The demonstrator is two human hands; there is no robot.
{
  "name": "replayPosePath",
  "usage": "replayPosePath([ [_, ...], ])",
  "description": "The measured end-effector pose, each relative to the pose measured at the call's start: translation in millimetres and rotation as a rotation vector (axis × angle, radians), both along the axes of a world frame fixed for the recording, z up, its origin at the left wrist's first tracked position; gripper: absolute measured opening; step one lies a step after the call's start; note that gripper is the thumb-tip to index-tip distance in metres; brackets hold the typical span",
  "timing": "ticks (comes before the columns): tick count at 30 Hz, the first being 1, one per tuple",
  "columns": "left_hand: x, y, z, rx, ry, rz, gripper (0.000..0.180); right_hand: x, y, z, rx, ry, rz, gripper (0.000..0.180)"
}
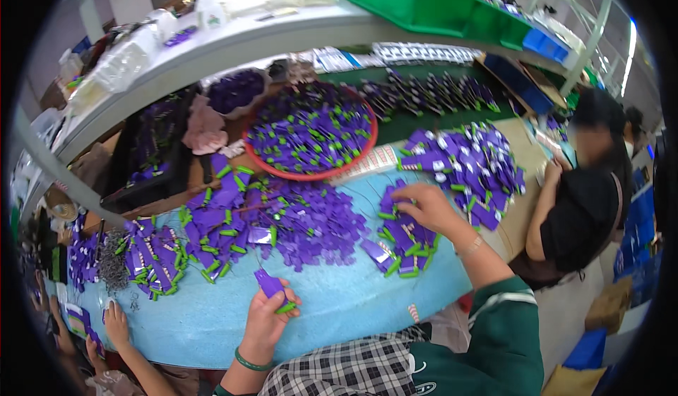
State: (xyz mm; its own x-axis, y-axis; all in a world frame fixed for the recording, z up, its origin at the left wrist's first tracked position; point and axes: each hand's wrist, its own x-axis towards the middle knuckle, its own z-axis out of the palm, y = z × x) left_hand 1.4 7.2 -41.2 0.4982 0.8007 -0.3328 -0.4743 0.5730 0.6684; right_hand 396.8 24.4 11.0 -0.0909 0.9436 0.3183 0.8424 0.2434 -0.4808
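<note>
My left hand [267, 320] is near the table's front edge, thumb and fingers closed on a purple tag [268, 283] with a bright green end piece [286, 308]. To the right and farther off, my right hand [432, 211] reaches over a heap of purple tags with green ends [406, 244]. Its fingertips pinch at a purple tag [389, 199] at the heap's upper left edge. Between and beyond my hands lies a wide pile of flat purple pieces [314, 226]. A purple tag with a pale face [378, 254] lies beside the right-hand heap.
A red round basin [372, 142] full of purple and green pieces stands behind the piles. More tags [473, 159] lie at the back right. A black crate [116, 194] is at the left, and a shelf [233, 41] spans above. People sit at both sides; another person's hand [116, 325] rests at left.
</note>
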Motion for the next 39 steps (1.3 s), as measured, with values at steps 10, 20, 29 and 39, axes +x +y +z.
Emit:
replayPosePath([
  [10, -41, -13, -12, -0.039, 0.072, 0.180, 0.020, 22, 120, -55, 0.341, -0.592, 0.131, 0.014],
  [20, 9, -12, -1, -0.033, 0.006, -0.001, 0.023, -59, 1, 20, 0.359, -0.457, 0.056, 0.010],
  [29, 19, -25, -18, 0.019, 0.175, 0.003, 0.012, -155, -114, -7, 0.195, -0.253, 0.286, 0.026],
  [39, 6, -38, -17, 0.257, 0.295, 0.118, 0.010, -217, -63, -40, 0.074, 0.121, 0.224, 0.022],
])
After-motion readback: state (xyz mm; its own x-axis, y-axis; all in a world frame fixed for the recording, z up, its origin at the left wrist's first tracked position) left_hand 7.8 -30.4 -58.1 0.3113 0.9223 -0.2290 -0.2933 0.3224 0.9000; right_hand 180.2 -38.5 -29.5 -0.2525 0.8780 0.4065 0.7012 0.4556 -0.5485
